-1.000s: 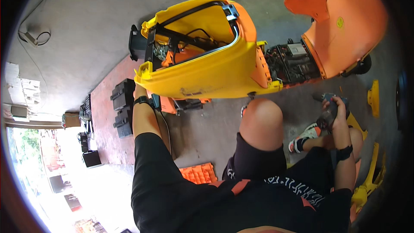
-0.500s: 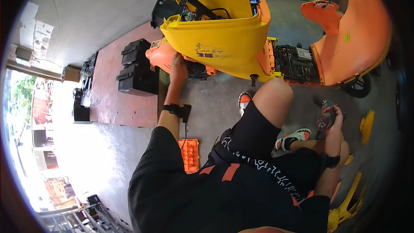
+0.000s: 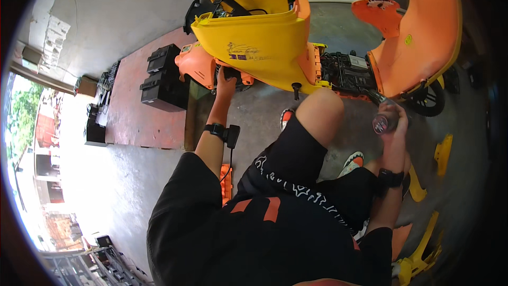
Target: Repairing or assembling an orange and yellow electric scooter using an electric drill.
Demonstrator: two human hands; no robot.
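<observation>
Yellow plastic shell [image 3: 259,42] of a small scooter sits up front on the concrete floor [image 3: 132,190], open at the top with black struts across it. Orange rear cover [image 3: 197,64] just left of the shell, low down. Left hand [image 3: 226,80] reaches under the shell's lower left edge, touching it beside the orange cover; fingers are tucked behind the plastic, so cannot tell whether they grip. Black band with a small box [image 3: 225,132] on the left wrist, a cable hanging from it. Right hand [image 3: 392,119] is clenched around a power tool [image 3: 382,119], dark body with a reddish end facing the camera, tip pointing toward the black battery bay [image 3: 346,71] between shell and orange front panel [image 3: 423,32]. Black watch [image 3: 390,177] on the right wrist. Front wheel [image 3: 429,98] partly shows below the orange panel. Person crouches, bare knee [image 3: 320,108] raised between the two arms, black shorts and shirt. Black batteries [image 3: 161,77] stacked on a red mat [image 3: 132,111] to the left, well apart from the hands. Loose yellow trim pieces [image 3: 443,148] lie on the floor at right.
</observation>
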